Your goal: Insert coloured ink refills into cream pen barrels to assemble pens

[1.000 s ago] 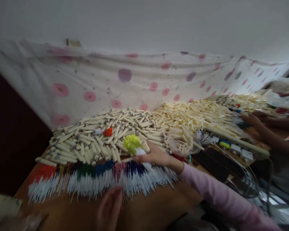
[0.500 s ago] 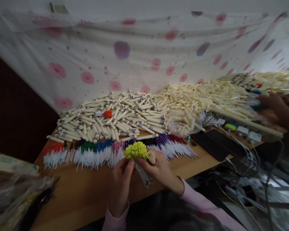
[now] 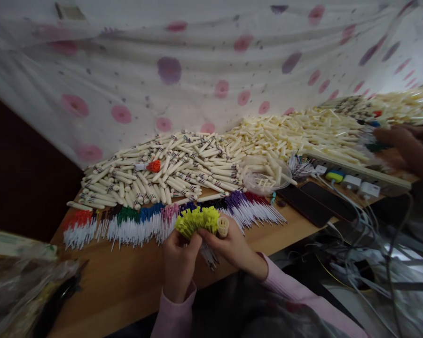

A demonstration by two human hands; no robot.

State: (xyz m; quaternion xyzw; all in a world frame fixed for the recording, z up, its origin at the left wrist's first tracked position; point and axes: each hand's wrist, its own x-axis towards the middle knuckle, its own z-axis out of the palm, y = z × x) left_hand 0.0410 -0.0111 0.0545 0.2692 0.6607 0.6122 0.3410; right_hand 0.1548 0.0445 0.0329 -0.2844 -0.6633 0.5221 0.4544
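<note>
A thick bunch of yellow-tipped pen refills [image 3: 196, 220] is held between both hands above the table's front part. My left hand [image 3: 181, 263] is closed around the bunch's left side, thumb pressed on it. My right hand [image 3: 234, 249] grips its right side, and the white stems stick out below. A cream pen barrel [image 3: 223, 226], its round end facing up, is also tucked in my right hand. Just beyond lie rows of refills sorted by colour, among them green ones [image 3: 127, 225], blue ones [image 3: 150, 225] and purple ones [image 3: 245, 211].
Behind the rows are piled cream pen barrels with dark bands [image 3: 183, 164] and plain barrels [image 3: 296, 134]. A clear plastic tub [image 3: 264, 178], dark phones [image 3: 306, 206] and a power strip [image 3: 359, 173] with cables are on the right. Another person's hand [image 3: 402, 145] is far right. Plastic bags [image 3: 21, 286] lie left.
The yellow refill bunch has fanned out wider and tips more toward me, with more of its stems showing on the left. My left hand has turned slightly. The view has shifted a little.
</note>
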